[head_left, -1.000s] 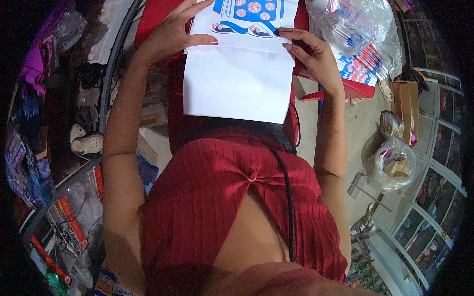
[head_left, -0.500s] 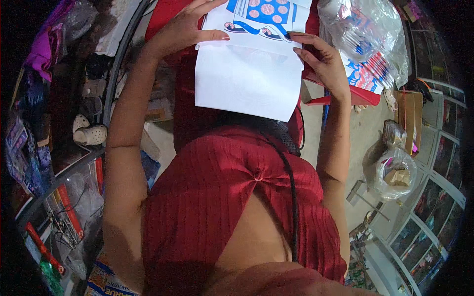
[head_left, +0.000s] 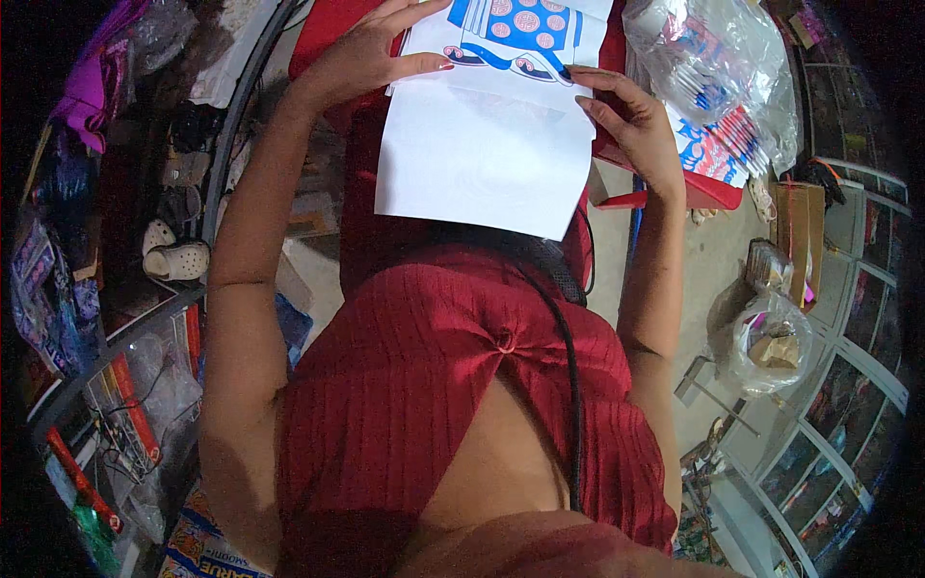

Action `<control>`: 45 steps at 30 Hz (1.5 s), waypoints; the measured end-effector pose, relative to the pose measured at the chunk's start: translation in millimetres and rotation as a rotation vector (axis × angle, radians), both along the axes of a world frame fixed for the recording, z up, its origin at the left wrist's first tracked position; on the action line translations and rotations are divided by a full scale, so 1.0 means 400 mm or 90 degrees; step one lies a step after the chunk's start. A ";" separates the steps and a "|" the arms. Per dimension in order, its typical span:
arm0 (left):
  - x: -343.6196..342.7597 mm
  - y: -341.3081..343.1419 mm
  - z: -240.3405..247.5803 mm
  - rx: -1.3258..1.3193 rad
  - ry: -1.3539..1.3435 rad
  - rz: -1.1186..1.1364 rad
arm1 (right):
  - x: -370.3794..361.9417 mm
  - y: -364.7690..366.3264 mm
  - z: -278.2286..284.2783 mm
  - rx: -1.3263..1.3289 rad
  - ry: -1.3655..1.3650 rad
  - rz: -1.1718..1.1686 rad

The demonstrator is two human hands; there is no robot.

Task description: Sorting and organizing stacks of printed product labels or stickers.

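A paper sheet [head_left: 487,164], printed with blue garments, pink round motifs and shoes at the far end and white at the near end, lies over a red surface. A crease or paper edge crosses it below the printed shoes. At its left side rests my left hand [head_left: 385,53], fingers spread and thumb stretched over the paper beside the shoes; its upper fingertips reach the frame's top edge. My right hand [head_left: 636,116] touches the right side, index finger and thumb apart on either side of the crease. The other right fingers are mostly hidden.
Beyond my right hand, a clear plastic bag [head_left: 713,58] of red, white and blue items sits over printed sheets on a red stool or table [head_left: 713,197]. A bag-lined bin [head_left: 766,347] and cardboard [head_left: 800,231] stand right. Pale clogs [head_left: 176,260] lie left. A black cord [head_left: 568,385] hangs down my front.
The sheet's printed shoes and near edge sit slightly lower in the picture, and its near left corner has shifted a little left. Both hands keep nearly the same pose on the paper.
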State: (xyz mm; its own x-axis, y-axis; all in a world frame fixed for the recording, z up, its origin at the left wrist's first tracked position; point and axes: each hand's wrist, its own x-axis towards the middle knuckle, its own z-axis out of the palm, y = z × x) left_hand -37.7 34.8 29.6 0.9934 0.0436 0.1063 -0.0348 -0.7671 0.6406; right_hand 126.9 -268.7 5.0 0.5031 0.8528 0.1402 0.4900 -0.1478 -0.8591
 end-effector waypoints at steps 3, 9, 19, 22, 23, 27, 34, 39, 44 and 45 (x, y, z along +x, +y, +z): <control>0.001 0.000 0.001 -0.015 -0.002 -0.004 | 0.001 0.000 -0.002 -0.015 0.000 -0.011; -0.003 -0.010 0.006 0.024 0.004 0.003 | -0.011 0.015 0.018 0.020 -0.180 -0.001; -0.004 -0.053 0.045 0.534 -0.084 -0.094 | -0.064 0.068 0.055 -0.136 -0.604 -0.032; 0.004 -0.093 0.029 0.500 -0.114 -0.071 | -0.064 0.098 0.050 -0.136 -0.663 -0.040; 0.004 -0.100 0.027 0.436 -0.107 -0.084 | -0.068 0.105 0.047 -0.157 -0.664 -0.066; 0.017 -0.110 0.025 0.456 -0.108 -0.099 | -0.072 0.128 0.034 -0.181 -0.729 -0.103; 0.077 -0.103 -0.003 0.380 -0.131 -0.161 | -0.047 0.195 0.013 -0.193 -0.704 -0.067; 0.100 -0.088 -0.040 0.315 -0.138 -0.126 | -0.042 0.195 0.014 -0.184 -0.651 -0.049; 0.099 -0.079 -0.076 0.348 -0.124 -0.126 | -0.030 0.190 0.010 -0.191 -0.654 -0.011; 0.099 -0.076 -0.082 0.347 -0.123 -0.124 | -0.026 0.187 0.008 -0.182 -0.657 -0.009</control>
